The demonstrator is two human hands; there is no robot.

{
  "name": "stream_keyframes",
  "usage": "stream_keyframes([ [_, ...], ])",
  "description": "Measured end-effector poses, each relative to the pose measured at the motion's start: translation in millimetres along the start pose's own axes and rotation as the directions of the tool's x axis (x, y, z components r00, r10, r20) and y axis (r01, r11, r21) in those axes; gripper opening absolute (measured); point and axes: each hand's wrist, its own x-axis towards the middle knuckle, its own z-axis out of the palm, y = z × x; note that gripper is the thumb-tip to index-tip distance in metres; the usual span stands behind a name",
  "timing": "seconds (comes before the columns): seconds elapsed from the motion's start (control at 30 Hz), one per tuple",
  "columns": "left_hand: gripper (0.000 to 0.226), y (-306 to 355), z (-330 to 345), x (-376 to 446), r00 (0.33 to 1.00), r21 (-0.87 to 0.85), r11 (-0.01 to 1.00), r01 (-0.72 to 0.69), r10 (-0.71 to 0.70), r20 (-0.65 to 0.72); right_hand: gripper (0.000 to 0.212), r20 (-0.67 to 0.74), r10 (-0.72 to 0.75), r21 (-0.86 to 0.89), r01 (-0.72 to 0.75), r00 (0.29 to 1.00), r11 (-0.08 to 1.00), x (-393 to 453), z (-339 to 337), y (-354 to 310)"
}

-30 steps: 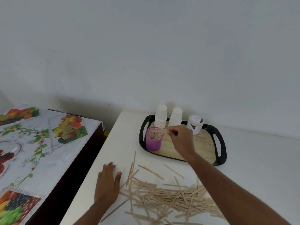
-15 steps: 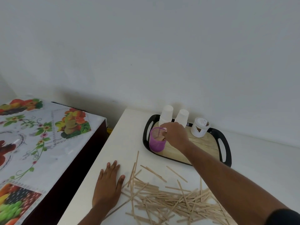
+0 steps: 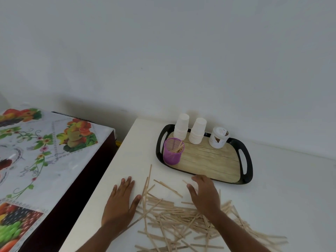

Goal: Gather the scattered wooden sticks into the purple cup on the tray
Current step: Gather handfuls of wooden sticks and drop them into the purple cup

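Sticks (image 3: pixel 181 215) lie in a loose heap on the white counter (image 3: pixel 112 179), under and around the fingers of both hands; a few stand in the purple cup (image 3: pixel 172 151) on the tray (image 3: pixel 249 160), beyond the fingertips. The right hand (image 3: pixel 204 194) hovers low over the heap, fingers relaxed and holding nothing that shows. The left hand (image 3: pixel 121 202) lies flat on the counter, fingers straight, its thumb at the heap's edge. This looks like the reach for a fresh pick: next, pinching a stick or two near the fingertips and carrying them to the cup.
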Motion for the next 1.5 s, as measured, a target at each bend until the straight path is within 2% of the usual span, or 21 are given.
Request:
stream_keyframes([
  [0.1, 0.083, 1.0, 1.9, -3.4, 0.999, -0.026, 0.999, -0.047, 0.047, 0.025, 0.095, 0.225, 0.037, -0.032, -0.031, 0.974, 0.999, -13.2, 15.4, 5.2],
  [0.13, 0.083, 3.3, 2.7, -4.5, 0.998, -0.026, 0.998, -0.057, 0.058, 0.037, 0.105, 0.280, 0.016, -0.027, -0.008, 0.960, 1.000, -18.0, 19.7, 3.4],
  [0.2, 0.086, 10.1, 5.5, -7.0, 0.996, -0.033, 0.997, -0.071, 0.072, 0.058, 0.109, 0.333, -0.041, 0.003, 0.043, 0.942, 0.999, -26.8, 26.8, -4.4],
  [0.33, 0.086, 27.5, 11.2, -16.1, 0.987, -0.028, 0.991, -0.129, 0.131, 0.088, 0.100, 0.371, -0.208, 0.076, 0.194, 0.905, 0.978, -35.7, 37.1, -21.6],
  [0.4, 0.083, 32.6, 11.8, -20.1, 0.979, -0.032, 0.985, -0.169, 0.172, 0.109, 0.079, 0.396, -0.291, 0.120, 0.265, 0.871, 0.957, -32.8, 36.5, -32.2],
  [0.47, 0.081, 33.6, 10.5, -22.0, 0.973, -0.072, 0.978, -0.195, 0.202, 0.113, 0.053, 0.312, -0.343, 0.149, 0.311, 0.886, 0.939, -22.4, 31.7, -42.5],
  [0.53, 0.080, 32.1, 6.6, -22.9, 0.972, -0.154, 0.969, -0.193, 0.210, 0.103, 0.044, 0.203, -0.367, 0.141, 0.344, 0.908, 0.928, -6.4, 28.0, -55.1],
  [0.6, 0.077, 30.6, 1.8, -25.3, 0.975, -0.229, 0.957, -0.176, 0.201, 0.091, 0.044, 0.186, -0.439, 0.109, 0.426, 0.879, 0.898, 10.1, 29.0, -71.3],
  [0.7, 0.080, 25.2, -3.4, -38.6, 0.982, -0.240, 0.960, -0.147, 0.170, 0.078, 0.055, 0.332, -0.497, 0.062, 0.508, 0.801, 0.859, 26.4, 42.4, -97.8],
  [0.8, 0.087, 15.9, -6.8, -59.7, 0.984, -0.185, 0.971, -0.149, 0.164, 0.067, 0.068, 0.413, -0.353, 0.052, 0.366, 0.839, 0.929, 30.0, 61.8, -111.6],
  [0.87, 0.097, 9.5, -9.9, -73.0, 0.985, -0.128, 0.981, -0.145, 0.155, 0.071, 0.064, 0.434, -0.315, 0.038, 0.332, 0.844, 0.942, 25.3, 72.4, -112.0],
  [1.03, 0.122, 6.0, -15.6, -86.4, 0.975, -0.046, 0.982, -0.181, 0.185, 0.121, 0.045, 0.390, -0.488, 0.199, 0.446, 0.780, 0.872, -7.9, 72.9, -91.5],
  [1.17, 0.130, 9.0, -16.4, -84.2, 0.969, -0.038, 0.980, -0.197, 0.200, 0.143, 0.038, 0.485, -0.518, 0.227, 0.470, 0.705, 0.853, -29.1, 43.7, -71.8],
  [1.23, 0.132, 8.3, -17.2, -83.1, 0.965, -0.032, 0.978, -0.205, 0.207, 0.159, 0.046, 0.440, -0.509, 0.255, 0.440, 0.740, 0.861, -36.5, 24.8, -63.7],
  [1.33, 0.133, 9.7, -19.7, -82.5, 0.953, -0.002, 0.969, -0.247, 0.244, 0.180, 0.058, 0.245, -0.324, 0.228, 0.270, 0.914, 0.935, -40.4, 5.4, -41.6],
  [1.37, 0.133, 11.3, -20.2, -82.2, 0.947, -0.001, 0.964, -0.266, 0.261, 0.188, 0.060, 0.193, -0.255, 0.192, 0.219, 0.947, 0.957, -39.2, 4.3, -30.3],
  [1.43, 0.134, 15.6, -19.1, -81.9, 0.931, -0.031, 0.954, -0.300, 0.300, 0.206, 0.081, 0.230, -0.156, 0.113, 0.132, 0.961, 0.985, -39.5, 3.5, -14.3],
  [1.5, 0.136, 24.1, -15.8, -81.9, 0.912, -0.070, 0.939, -0.336, 0.343, 0.224, 0.100, 0.372, -0.150, 0.039, 0.145, 0.916, 0.989, -46.1, 8.1, -8.0],
])
